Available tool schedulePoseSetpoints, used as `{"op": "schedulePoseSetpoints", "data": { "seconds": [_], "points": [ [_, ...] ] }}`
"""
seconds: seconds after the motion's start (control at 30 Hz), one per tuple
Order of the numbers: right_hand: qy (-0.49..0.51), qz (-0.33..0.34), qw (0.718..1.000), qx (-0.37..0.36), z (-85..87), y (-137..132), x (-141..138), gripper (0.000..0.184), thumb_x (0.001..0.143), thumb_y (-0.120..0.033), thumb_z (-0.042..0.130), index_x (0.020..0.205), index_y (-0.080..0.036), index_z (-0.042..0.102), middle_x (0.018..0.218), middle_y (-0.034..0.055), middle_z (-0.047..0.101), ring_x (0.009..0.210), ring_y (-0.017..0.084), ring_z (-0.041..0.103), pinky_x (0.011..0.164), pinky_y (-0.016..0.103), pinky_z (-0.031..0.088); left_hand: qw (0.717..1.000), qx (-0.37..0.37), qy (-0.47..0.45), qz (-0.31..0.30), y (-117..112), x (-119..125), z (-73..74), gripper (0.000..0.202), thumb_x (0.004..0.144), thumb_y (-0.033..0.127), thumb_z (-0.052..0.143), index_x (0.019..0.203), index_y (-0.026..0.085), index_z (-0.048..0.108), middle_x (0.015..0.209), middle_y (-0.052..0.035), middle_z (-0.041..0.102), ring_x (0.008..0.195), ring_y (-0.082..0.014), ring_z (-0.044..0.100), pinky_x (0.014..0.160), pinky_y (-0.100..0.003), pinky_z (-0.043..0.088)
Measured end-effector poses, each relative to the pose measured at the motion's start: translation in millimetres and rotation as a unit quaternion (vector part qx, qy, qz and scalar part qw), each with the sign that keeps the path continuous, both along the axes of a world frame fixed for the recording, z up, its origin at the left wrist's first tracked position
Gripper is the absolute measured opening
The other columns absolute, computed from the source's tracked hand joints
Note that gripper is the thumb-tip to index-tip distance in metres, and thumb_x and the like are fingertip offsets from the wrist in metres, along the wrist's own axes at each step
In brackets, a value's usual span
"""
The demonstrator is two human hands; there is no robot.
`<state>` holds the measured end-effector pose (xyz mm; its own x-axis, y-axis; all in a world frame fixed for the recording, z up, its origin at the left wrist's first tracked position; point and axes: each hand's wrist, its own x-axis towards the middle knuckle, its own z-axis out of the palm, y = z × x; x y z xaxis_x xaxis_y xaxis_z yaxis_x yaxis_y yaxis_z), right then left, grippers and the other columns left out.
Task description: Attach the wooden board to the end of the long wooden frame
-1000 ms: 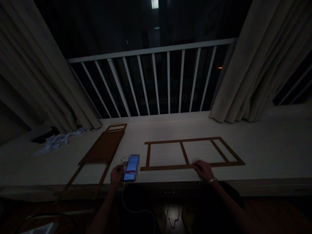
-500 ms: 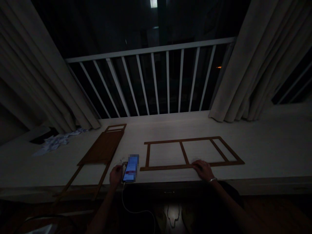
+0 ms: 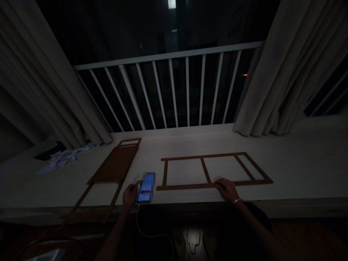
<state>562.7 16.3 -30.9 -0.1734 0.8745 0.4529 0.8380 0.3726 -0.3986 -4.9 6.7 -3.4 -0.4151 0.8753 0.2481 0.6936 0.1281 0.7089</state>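
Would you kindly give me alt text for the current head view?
A person's right hand touches an open wooden frame on a pale ledge in dim light, and the left hand is beside a lit phone. A panelled wooden frame lies to the left, with a white railing beyond the ledge.

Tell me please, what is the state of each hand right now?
Left hand: curled beside the phone; grip cannot be told.
Right hand: curled at the wooden frame; grip cannot be told.

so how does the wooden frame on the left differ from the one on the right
The left frame has a solid panel; the right frame shows only open bars. The left frame overhangs the white ledge; the right frame lies wholly on it. Both look brown and wooden.
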Motion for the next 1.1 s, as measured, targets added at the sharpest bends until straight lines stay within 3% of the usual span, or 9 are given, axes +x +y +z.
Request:
{"op": "schedulePoseSetpoints", "data": {
  "seconds": [0.23, 0.43, 0.67, 0.87, 1.1],
  "points": [
    [-0.006, -0.008, 1.0, 0.016, -0.5, 0, -1, 0.027, 0.079, -0.045, 0.044, 0.09, -0.028, 0.062, 0.09, 0.0022, 0.064, 0.086, 0.022, 0.056, 0.078, 0.037, 0.036, 1.0, 0.021, 0.007, 0.002, -4, 7, 11.2, 0.027, 0.071, 0.04, 0.045, 0.079, 0.017, 0.056, 0.078, -0.0064, 0.064, 0.074, -0.0203, 0.058, 0.069, -0.03, 0.044],
    [-0.001, -0.004, 1.0, 0.007, -2.3, 0, 0, 0.027, 0.079, -0.046, 0.044, 0.09, -0.028, 0.062, 0.09, 0.0026, 0.064, 0.086, 0.022, 0.056, 0.079, 0.037, 0.035, 0.999, 0.051, 0.011, 0.012, -2, 16, 35.3, 0.028, 0.075, 0.04, 0.041, 0.082, 0.016, 0.053, 0.081, -0.0079, 0.061, 0.078, -0.0206, 0.056, 0.072, -0.033, 0.044],
    [-0.002, -0.004, 1.0, 0.007, -5.0, 1, 0, 0.027, 0.079, -0.045, 0.044, 0.091, -0.028, 0.061, 0.091, 0.0035, 0.064, 0.088, 0.023, 0.055, 0.079, 0.038, 0.035, 0.996, 0.05, -0.011, -0.066, 13, 63, 55.1, 0.024, 0.077, 0.037, 0.04, 0.086, 0.017, 0.052, 0.082, -0.003, 0.059, 0.074, -0.0164, 0.056, 0.066, -0.028, 0.045],
    [-0.001, -0.005, 1.0, 0.008, -0.1, 0, 0, 0.026, 0.079, -0.045, 0.045, 0.091, -0.028, 0.061, 0.09, 0.0023, 0.064, 0.086, 0.022, 0.056, 0.079, 0.036, 0.035, 0.986, 0.05, -0.033, -0.157, 24, 125, 50.2, 0.016, 0.075, 0.031, 0.045, 0.08, 0.017, 0.053, 0.078, -0.0023, 0.059, 0.072, -0.015, 0.056, 0.064, -0.026, 0.045],
    [0.011, -0.003, 1.0, 0.0, -1.5, 0, 0, 0.027, 0.08, -0.044, 0.045, 0.091, -0.027, 0.061, 0.091, 0.003, 0.064, 0.088, 0.021, 0.055, 0.081, 0.036, 0.034, 0.972, 0.048, -0.048, -0.227, 23, 184, 24.3, 0.013, 0.074, 0.026, 0.046, 0.079, 0.017, 0.054, 0.075, -0.002, 0.059, 0.071, -0.0131, 0.057, 0.065, -0.024, 0.044]
  ]
}}
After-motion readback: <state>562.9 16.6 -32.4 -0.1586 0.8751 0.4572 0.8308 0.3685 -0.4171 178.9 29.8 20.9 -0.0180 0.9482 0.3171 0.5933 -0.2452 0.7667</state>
